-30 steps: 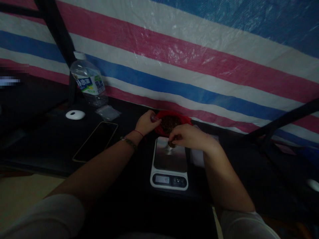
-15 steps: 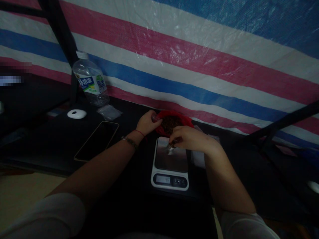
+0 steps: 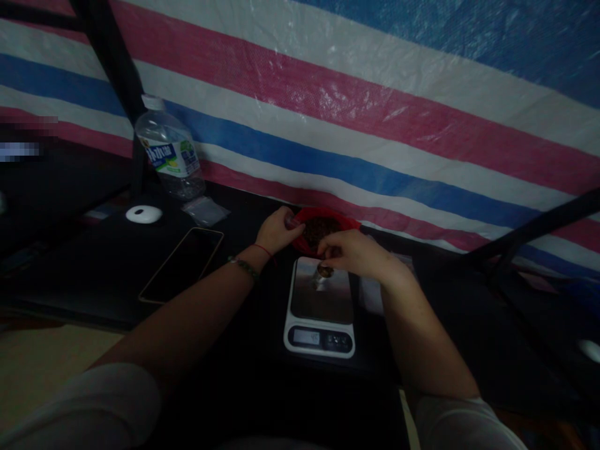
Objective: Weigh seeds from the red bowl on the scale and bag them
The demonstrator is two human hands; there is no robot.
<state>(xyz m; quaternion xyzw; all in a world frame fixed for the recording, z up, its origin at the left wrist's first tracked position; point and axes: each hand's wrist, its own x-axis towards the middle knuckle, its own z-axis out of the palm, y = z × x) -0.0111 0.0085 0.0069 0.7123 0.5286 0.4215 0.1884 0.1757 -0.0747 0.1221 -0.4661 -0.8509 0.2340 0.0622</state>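
Note:
My left hand (image 3: 277, 229) is closed on the near-left edge of a red bag (image 3: 349, 223), which lies open with small dark brown pieces (image 3: 319, 230) inside. Something pinkish and see-through shows by its fingertips. A white kitchen scale (image 3: 320, 345) with a metal plate stands just in front of the bag. On the plate is a small clear container (image 3: 324, 270) with brown content at its top. My right hand (image 3: 349, 251) hovers over the container and the near-right side of the bag, fingers pinched together; anything between them is hidden. Digits on the scale's display are faint.
Left on the black table (image 3: 234, 206) are a phone (image 3: 184, 264), a white oval case (image 3: 144, 214), a small clear plastic bag (image 3: 206, 211) and a large clear bottle (image 3: 171, 153). More clear plastic (image 3: 372, 299) lies right of the scale. A striped sheet (image 3: 328, 94) hangs behind.
My right hand has lifted slightly up and away from the container toward the bag, so the container's brown top shows more. My left hand stays in place.

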